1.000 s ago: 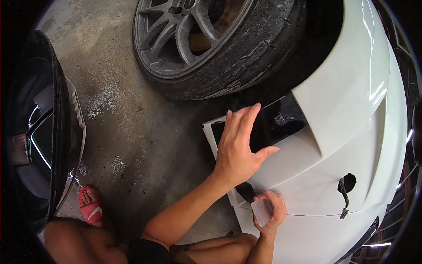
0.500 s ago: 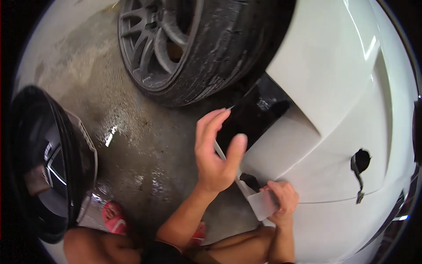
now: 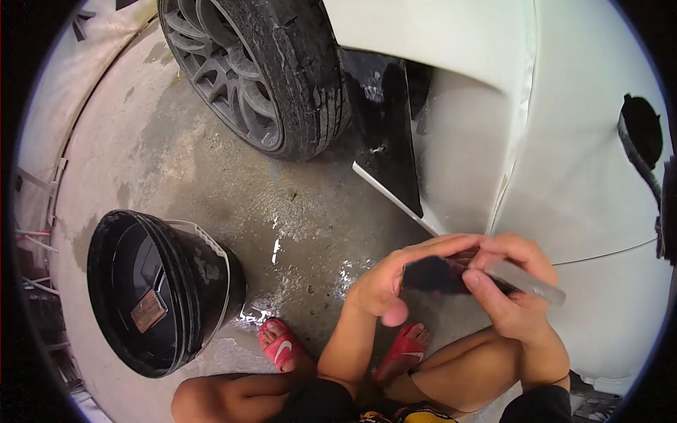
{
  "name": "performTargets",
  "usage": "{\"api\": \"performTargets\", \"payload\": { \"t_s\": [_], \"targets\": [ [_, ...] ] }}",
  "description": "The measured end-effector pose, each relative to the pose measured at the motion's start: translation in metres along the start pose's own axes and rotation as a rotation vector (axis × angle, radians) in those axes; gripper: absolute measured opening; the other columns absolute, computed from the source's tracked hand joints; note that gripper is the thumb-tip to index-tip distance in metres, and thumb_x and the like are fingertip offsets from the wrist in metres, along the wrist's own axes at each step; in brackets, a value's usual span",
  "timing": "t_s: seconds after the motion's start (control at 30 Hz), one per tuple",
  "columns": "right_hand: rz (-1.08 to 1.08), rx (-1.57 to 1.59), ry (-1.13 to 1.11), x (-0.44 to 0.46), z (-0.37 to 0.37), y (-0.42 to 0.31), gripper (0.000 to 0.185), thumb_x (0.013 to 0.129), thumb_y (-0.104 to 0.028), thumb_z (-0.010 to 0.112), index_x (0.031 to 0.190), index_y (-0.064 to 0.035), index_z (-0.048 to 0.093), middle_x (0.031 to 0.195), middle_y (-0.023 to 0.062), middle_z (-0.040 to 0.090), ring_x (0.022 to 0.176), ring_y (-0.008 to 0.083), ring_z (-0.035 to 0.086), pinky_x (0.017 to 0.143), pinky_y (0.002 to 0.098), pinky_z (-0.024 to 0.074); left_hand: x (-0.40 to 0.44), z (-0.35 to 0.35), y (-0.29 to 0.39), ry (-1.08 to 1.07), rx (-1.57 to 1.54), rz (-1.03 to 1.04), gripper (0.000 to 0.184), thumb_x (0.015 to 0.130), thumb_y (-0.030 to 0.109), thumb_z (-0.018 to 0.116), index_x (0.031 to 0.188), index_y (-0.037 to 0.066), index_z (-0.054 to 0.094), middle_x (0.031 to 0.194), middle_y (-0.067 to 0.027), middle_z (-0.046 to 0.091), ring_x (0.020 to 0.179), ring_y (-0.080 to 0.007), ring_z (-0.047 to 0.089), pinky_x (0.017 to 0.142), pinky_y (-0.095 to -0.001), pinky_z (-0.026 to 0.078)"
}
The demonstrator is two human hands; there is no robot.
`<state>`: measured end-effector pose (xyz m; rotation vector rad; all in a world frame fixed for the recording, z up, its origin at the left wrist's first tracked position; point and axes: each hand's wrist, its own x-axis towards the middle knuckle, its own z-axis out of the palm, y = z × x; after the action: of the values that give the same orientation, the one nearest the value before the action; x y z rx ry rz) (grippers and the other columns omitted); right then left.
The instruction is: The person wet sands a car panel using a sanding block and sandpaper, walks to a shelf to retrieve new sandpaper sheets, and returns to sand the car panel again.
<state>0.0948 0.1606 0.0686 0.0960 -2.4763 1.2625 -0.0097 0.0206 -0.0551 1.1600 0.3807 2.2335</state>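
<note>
My left hand [image 3: 384, 285] curls along the far side of a thin dark sheet [image 3: 434, 275], which looks like sandpaper; its thumb hangs lower at the left. The fingertips of both hands meet at the sheet's right end. In my right hand [image 3: 518, 296] is a flat translucent pad [image 3: 532, 283], pinched beside the sheet, its free end pointing right. Part of the sheet is hidden behind the fingers. Both hands are in front of the lower edge of a white car body panel [image 3: 465, 155].
A black bucket [image 3: 201, 282] of water stands at the left, with a brown block [image 3: 149, 311] in it. A car wheel with a worn tire [image 3: 303, 77] is at the top. A dark opening [image 3: 642, 130] shows in the bodywork. The concrete floor [image 3: 282, 190] is wet.
My left hand has come from beside the car's lower edge to my right hand. The dark sheet now spans between both hands. The view has shifted, showing more of the bucket.
</note>
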Motion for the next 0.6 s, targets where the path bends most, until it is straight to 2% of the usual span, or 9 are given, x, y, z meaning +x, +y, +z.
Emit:
{"api": "performTargets", "payload": {
  "t_s": [0.1,0.13,0.2,0.23,0.27,0.37,0.4,0.47,0.6],
  "targets": [
    [0.015,-0.132,0.005,0.002,-0.001,0.003,0.039,0.085,0.0,0.078,0.122,0.0012,0.064,0.096,0.0112,0.071,0.083,0.0207,0.068,0.073,0.0286,0.0515,-0.008,0.005,0.002,0.159,0.261,-0.204,0.069,0.102,0.039,0.064,0.152,-0.004,0.043,0.146,-0.0212,0.055,0.136,-0.033,0.053,0.114,-0.0447,0.042],
    [0.091,-0.1,0.029,0.003,-0.001,0.001,0.04,0.087,-0.003,0.077,0.124,0.0012,0.063,0.099,0.012,0.069,0.086,0.0216,0.067,0.075,0.0295,0.0513,-0.01,0.01,0.004,0.283,-0.014,-0.327,0.046,0.108,0.017,0.052,0.147,-0.006,0.047,0.141,-0.0186,0.058,0.129,-0.0289,0.058,0.104,-0.0445,0.054],
    [0.244,-0.036,0.072,0.003,0.0,-0.005,0.042,0.09,-0.008,0.075,0.127,0.0012,0.061,0.104,0.0138,0.065,0.091,0.0235,0.065,0.081,0.0311,0.0508,-0.013,0.005,0.006,0.408,0.015,-0.341,0.043,0.108,0.016,0.052,0.146,-0.005,0.048,0.136,-0.017,0.06,0.125,-0.026,0.06,0.096,-0.0433,0.06],
    [0.21,-0.07,0.039,0.002,-0.002,-0.005,0.044,0.089,-0.011,0.074,0.129,0.001,0.06,0.105,0.0145,0.063,0.093,0.025,0.063,0.083,0.0327,0.05,-0.011,0.004,0.012,0.471,0.029,-0.345,0.042,0.108,0.016,0.051,0.145,-0.005,0.049,0.134,-0.0162,0.06,0.123,-0.0246,0.061,0.092,-0.0427,0.063],
    [0.172,-0.106,0.006,0.001,-0.005,-0.004,0.046,0.089,-0.014,0.074,0.13,0.0008,0.059,0.106,0.0153,0.061,0.095,0.0266,0.062,0.085,0.0343,0.0493,-0.012,0.007,0.023,0.538,0.079,-0.403,0.038,0.107,0.009,0.05,0.144,0.0,0.048,0.126,-0.0133,0.06,0.117,-0.0226,0.063,0.088,-0.0416,0.064],
    [0.071,-0.215,-0.122,-0.002,-0.013,-0.005,0.054,0.087,-0.022,0.075,0.133,0.0004,0.056,0.107,0.017,0.057,0.097,0.0314,0.056,0.089,0.0386,0.0469,-0.02,0.008,0.029,0.56,0.426,-0.444,0.038,0.106,0.003,0.05,0.143,0.003,0.047,0.121,-0.0108,0.058,0.109,-0.0212,0.064,0.087,-0.0389,0.065],
    [0.038,-0.254,-0.169,-0.003,-0.014,-0.005,0.057,0.086,-0.024,0.075,0.134,0.0004,0.056,0.107,0.0174,0.055,0.097,0.033,0.055,0.09,0.0399,0.0461,-0.022,0.009,0.029,0.575,0.422,-0.44,0.038,0.105,0.001,0.05,0.143,0.004,0.047,0.119,-0.0102,0.057,0.108,-0.0205,0.064,0.086,-0.0379,0.065],
    [0.032,-0.301,-0.193,-0.006,-0.014,-0.003,0.06,0.085,-0.022,0.077,0.135,0.0004,0.054,0.108,0.0176,0.054,0.097,0.0338,0.053,0.088,0.0404,0.0458,-0.021,0.014,0.031,0.601,0.41,-0.428,0.04,0.102,-0.003,0.052,0.141,0.004,0.047,0.115,-0.009,0.056,0.105,-0.0191,0.064,0.085,-0.0358,0.065],
    [0.05,-0.357,-0.194,-0.009,-0.01,-0.002,0.066,0.084,-0.019,0.077,0.14,0.0006,0.047,0.108,0.0186,0.052,0.096,0.0341,0.051,0.087,0.0407,0.0449,-0.012,0.026,0.033,0.523,0.454,-0.416,0.041,0.1,-0.003,0.058,0.14,0.004,0.048,0.124,-0.013,0.059,0.102,-0.016,0.065,0.077,-0.0317,0.065]
  ]
}}
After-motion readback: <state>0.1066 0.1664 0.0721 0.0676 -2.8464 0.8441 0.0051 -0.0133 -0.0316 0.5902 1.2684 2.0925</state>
